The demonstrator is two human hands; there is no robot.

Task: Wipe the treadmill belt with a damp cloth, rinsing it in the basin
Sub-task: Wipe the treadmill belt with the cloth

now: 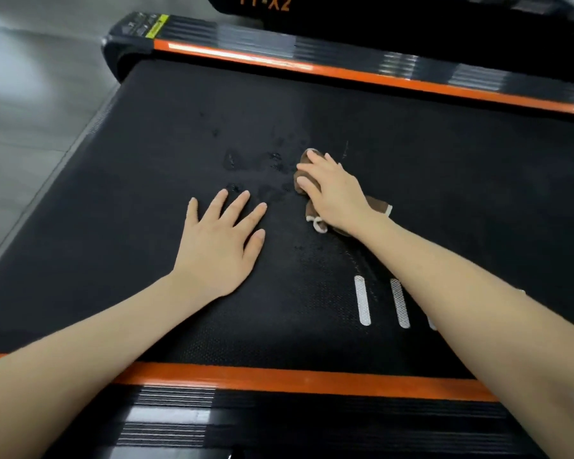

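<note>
Brown cloth under right hand on belt; left hand flat.

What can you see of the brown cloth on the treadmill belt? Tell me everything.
The cloth is brown, soft fabric, bunched into a wad, with a pale cream edge and a small loop at its near end. It lies on the black belt, mostly hidden under the right hand, whose fingers curl over it. Dark wet marks sit on the belt just left of it. The left hand lies flat nearby, not touching it.
</note>
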